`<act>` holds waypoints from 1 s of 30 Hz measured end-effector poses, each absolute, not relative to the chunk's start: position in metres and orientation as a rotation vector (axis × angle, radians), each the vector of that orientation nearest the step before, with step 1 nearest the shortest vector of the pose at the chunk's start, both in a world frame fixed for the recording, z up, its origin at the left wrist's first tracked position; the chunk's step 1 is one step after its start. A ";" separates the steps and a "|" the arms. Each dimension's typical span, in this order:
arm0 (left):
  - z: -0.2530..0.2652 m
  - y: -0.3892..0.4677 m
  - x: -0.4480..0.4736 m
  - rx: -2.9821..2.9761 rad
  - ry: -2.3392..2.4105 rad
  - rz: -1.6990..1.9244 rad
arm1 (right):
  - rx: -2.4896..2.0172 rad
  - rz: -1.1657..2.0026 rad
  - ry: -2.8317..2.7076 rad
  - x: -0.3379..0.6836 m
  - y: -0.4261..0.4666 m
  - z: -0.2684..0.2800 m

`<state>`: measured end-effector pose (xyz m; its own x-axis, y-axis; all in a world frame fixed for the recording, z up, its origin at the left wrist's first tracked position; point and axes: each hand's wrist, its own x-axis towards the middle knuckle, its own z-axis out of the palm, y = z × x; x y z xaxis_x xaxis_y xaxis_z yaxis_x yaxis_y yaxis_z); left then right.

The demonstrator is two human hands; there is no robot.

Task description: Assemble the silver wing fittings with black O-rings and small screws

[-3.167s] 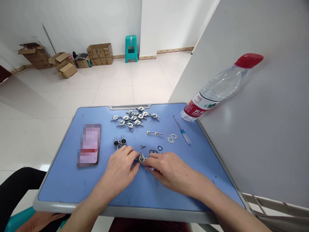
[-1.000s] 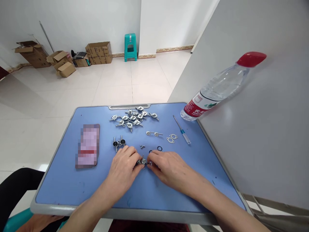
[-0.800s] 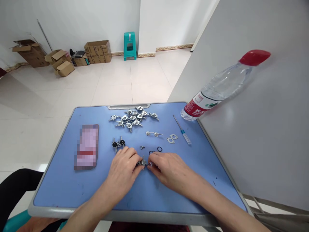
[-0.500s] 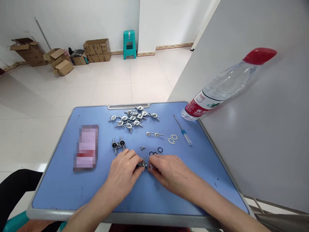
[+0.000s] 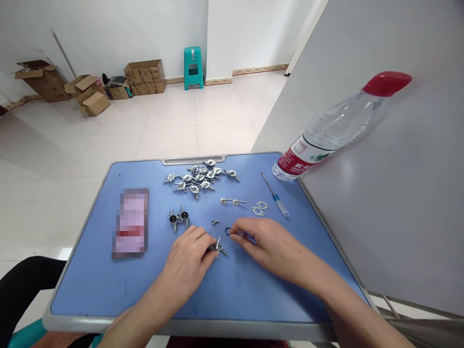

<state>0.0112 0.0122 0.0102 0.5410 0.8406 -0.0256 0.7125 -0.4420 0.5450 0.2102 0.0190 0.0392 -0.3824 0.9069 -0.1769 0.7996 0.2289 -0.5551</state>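
Note:
My left hand pinches a small metal fuel valve between thumb and fingers, low over the table; a lever and a pipe stub stick out of it. My right hand, just to the right, has thumb and fingers closed; something small and clear shows at the fingertips, too hidden to name. By those fingertips lies a black O-ring. Several small screws rest beyond the hands. Two valve bodies with black round inserts lie left of them.
Finished-looking valves are heaped at the table's far side. Two levers, two flat metal plates and a screwdriver lie rightward. A water bottle stands at the far right corner; a blurred phone-like object lies left.
My right hand has moved away from the valve, right and slightly farther from me, now covering some of the O-rings. My left hand keeps its hold on the valve, whose pipe stub is now exposed.

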 end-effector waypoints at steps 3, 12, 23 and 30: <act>0.010 0.012 0.011 2.276 1.238 0.368 | -1.680 0.797 -2.245 0.217 0.024 0.040; 0.010 0.013 0.011 2.284 1.224 0.367 | -1.746 0.747 -2.227 0.224 0.027 0.040; 0.012 0.014 0.012 2.280 1.255 0.335 | -1.848 0.569 -2.217 0.229 0.035 0.032; 0.011 0.013 0.012 2.258 1.272 0.341 | -1.717 0.567 -2.273 0.216 0.035 0.023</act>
